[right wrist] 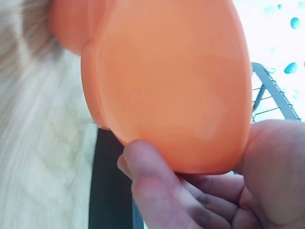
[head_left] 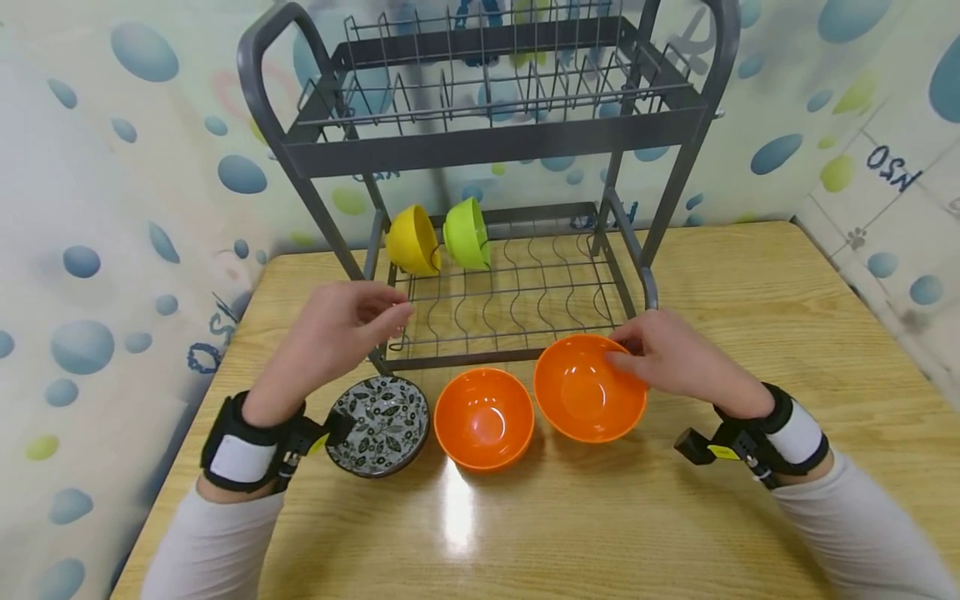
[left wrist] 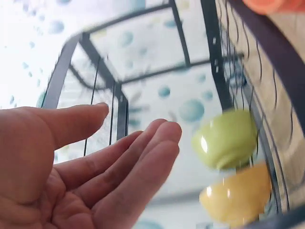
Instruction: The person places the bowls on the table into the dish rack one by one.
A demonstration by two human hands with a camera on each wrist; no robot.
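My right hand (head_left: 671, 354) grips an orange bowl (head_left: 581, 392) by its right rim, thumb over the inside and fingers beneath. The right wrist view shows the bowl's outside (right wrist: 176, 86) tilted, fingertips against its wall. A second orange bowl (head_left: 483, 421) stands upright on the table just left of it. My left hand (head_left: 341, 329) holds nothing, its fingers relaxed over the front left of the lower rack. Behind it a yellow bowl (head_left: 412, 242) and a green bowl (head_left: 467, 235) stand on edge in the rack, also seen in the left wrist view.
The grey two-tier dish rack (head_left: 495, 154) stands at the back of the wooden table (head_left: 787, 333), against a patterned wall. A black-and-white leaf-patterned dish (head_left: 384, 425) sits in front of the rack's left corner. The upper wire tier (head_left: 487, 100) overhangs the lower one.
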